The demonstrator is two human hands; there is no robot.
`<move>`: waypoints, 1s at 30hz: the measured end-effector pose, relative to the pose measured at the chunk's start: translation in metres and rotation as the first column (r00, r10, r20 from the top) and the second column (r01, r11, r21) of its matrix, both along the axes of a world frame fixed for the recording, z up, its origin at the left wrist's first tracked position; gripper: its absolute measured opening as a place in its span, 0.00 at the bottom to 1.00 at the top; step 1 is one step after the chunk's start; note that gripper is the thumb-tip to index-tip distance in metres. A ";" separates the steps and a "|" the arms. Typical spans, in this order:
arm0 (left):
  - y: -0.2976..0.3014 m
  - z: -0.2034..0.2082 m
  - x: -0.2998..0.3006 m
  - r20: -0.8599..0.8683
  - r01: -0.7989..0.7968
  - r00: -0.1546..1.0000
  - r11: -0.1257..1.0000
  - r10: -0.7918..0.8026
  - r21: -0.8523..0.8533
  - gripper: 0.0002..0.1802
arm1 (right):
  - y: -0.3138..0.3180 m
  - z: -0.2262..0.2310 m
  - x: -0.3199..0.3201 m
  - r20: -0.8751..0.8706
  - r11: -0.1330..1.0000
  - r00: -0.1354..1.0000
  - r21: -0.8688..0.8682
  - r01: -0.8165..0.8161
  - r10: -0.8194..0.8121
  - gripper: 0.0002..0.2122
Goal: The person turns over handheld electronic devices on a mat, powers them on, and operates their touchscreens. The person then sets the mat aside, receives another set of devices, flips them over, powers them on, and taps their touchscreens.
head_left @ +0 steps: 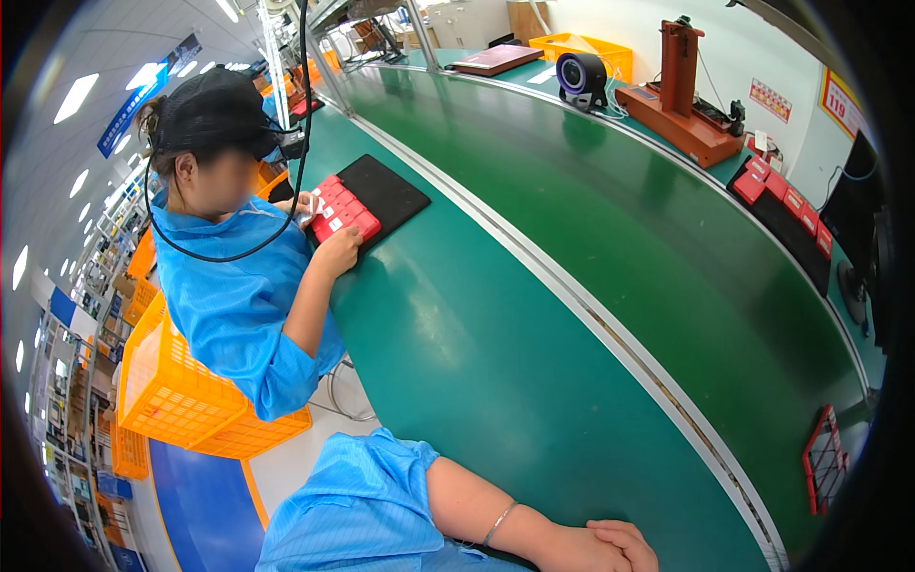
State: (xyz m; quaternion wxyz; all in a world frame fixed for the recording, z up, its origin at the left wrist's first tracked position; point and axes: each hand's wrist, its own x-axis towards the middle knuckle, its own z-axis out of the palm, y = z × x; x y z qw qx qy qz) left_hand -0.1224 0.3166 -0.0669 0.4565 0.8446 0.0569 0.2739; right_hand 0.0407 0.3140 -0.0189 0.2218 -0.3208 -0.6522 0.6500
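At the lower edge, a bare left forearm, ringed by a thin silver bracelet [499, 523], is extended from a light blue sleeve [357, 496] along a teal tabletop [457, 353]. The left hand [575, 550] is partly cut off by the frame; beside it, overlapping, bent fingers are seen, apparently those of the right hand [631, 543]. Whether anything is gripped by either hand cannot be told.

Farther up the tabletop, at left, a block of red cases [345, 212] with white labels is held between both hands of a co-worker [238, 286] dressed in a blue smock and black cap. The cases are placed over the near side of a black mat [396, 195]. Orange crates [195, 400] are set behind the co-worker.

Beyond a metal rail [534, 253], a dark green conveyor belt [610, 219] is shown, bordered on its far side by a black fan [579, 78], a rust-red stand [680, 86] and more red boxes [793, 202].
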 end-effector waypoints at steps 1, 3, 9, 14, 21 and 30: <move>0.000 -0.001 0.000 0.000 0.001 1.000 1.000 -0.001 0.000 0.10 | 0.000 -0.001 0.000 -0.001 1.000 1.000 -0.002 -0.002 0.002 0.33; -0.001 -0.003 0.002 -0.002 0.014 1.000 1.000 -0.014 -0.018 0.10 | -0.001 -0.004 0.002 -0.006 1.000 1.000 0.003 -0.005 0.005 0.33; -0.001 -0.001 0.002 0.006 0.005 1.000 1.000 -0.005 0.005 0.10 | -0.003 -0.008 0.005 -0.025 1.000 1.000 -0.018 -0.015 0.014 0.33; 0.000 0.005 0.002 0.015 -0.003 1.000 1.000 0.002 0.018 0.10 | -0.002 -0.002 0.006 -0.022 0.999 1.000 -0.043 -0.016 0.015 0.34; 0.000 0.009 0.005 0.025 -0.018 1.000 1.000 0.017 0.023 0.08 | 0.000 0.003 0.007 -0.020 1.000 1.000 -0.021 -0.019 0.018 0.34; 0.000 0.002 0.004 0.060 -0.003 0.998 1.000 0.001 0.021 0.08 | -0.002 0.001 0.006 0.000 1.000 1.000 -0.019 -0.019 0.019 0.34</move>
